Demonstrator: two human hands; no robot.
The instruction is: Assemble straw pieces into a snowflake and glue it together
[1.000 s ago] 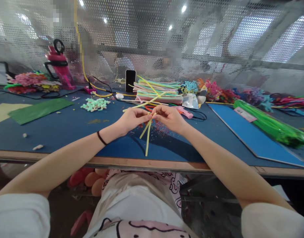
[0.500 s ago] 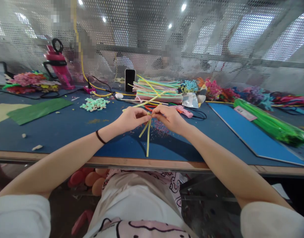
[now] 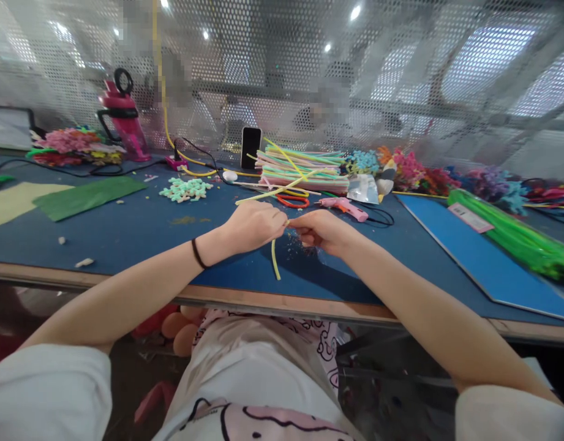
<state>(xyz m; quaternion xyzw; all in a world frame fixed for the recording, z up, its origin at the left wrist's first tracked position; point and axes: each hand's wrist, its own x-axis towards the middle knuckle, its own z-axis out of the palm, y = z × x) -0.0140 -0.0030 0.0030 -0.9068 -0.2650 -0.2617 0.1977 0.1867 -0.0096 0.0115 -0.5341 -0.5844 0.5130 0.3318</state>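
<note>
My left hand (image 3: pixel 254 225) and my right hand (image 3: pixel 325 231) meet fingertip to fingertip above the blue table mat (image 3: pixel 139 229). Both are closed in a pinch on a thin yellow pipe cleaner (image 3: pixel 275 262), whose free end hangs down between them and curves toward the table's front edge. Small coloured scraps (image 3: pixel 296 240) lie on the mat under my right hand. A black band circles my left wrist.
Behind my hands lie a stack of pastel pipe cleaners (image 3: pixel 304 171), red-handled scissors (image 3: pixel 293 201), a pink glue gun (image 3: pixel 343 207) and a phone (image 3: pixel 251 147). A pink bottle (image 3: pixel 123 116) stands far left, green paper (image 3: pixel 86 196) left, a green bundle (image 3: pixel 515 236) right.
My hands have dropped lower toward the mat and drawn closer. Only one yellow strand now hangs below them, shorter than before. The view has shifted slightly.
</note>
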